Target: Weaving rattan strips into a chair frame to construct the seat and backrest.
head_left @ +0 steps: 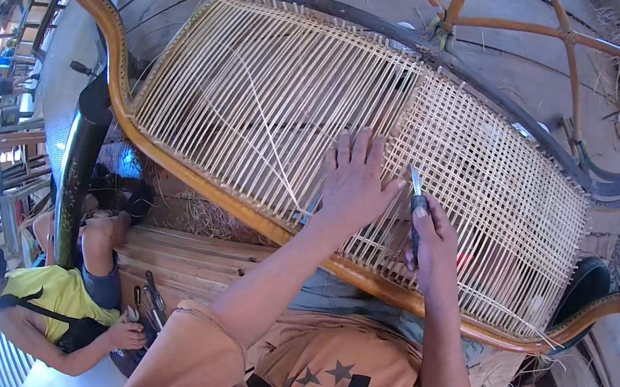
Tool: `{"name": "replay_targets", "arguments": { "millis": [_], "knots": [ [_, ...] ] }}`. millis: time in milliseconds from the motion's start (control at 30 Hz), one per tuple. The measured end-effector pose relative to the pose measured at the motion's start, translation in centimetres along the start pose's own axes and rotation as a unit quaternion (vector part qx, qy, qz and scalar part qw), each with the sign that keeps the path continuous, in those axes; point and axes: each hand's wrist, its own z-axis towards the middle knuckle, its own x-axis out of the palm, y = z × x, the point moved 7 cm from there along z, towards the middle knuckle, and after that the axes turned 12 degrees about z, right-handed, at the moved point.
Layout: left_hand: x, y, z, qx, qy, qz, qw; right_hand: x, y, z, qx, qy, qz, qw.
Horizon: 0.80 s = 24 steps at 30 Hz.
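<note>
Before me lies a rattan seat frame with woven cane (497, 155) on its right half. The left half carries mostly parallel cane strands (263, 79). Flat on these strands, beside the edge of the weave, rests my left hand (357, 185), its fingers stretched out and holding nothing. My right hand (435, 243) is closed around the dark handle of a small knife (416, 182). The knife's pale blade points away from me over the weave, near my left thumb. A few loose cane strands (265, 116) cross the left half at a slant.
A curved wooden rail (205, 184) borders the seat on my side. Dark poles and bent rattan legs (510, 26) rise beyond it. At lower left sits a person in a yellow top (54, 298), near several hand tools (153, 298). Wooden slats (185, 255) lie below the frame.
</note>
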Motion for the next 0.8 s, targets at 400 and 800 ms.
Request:
{"name": "replay_targets", "arguments": {
  "millis": [400, 800],
  "knots": [
    [0.6, -0.4, 0.0, 0.001, -0.013, 0.002, 1.0, 0.6, -0.6, -1.3, 0.005, -0.008, 0.038, 0.999],
    [0.8, 0.0, -0.1, 0.007, -0.003, 0.006, 1.0, 0.9, -0.8, -1.2, 0.005, 0.014, 0.054, 0.998]
  ]
}}
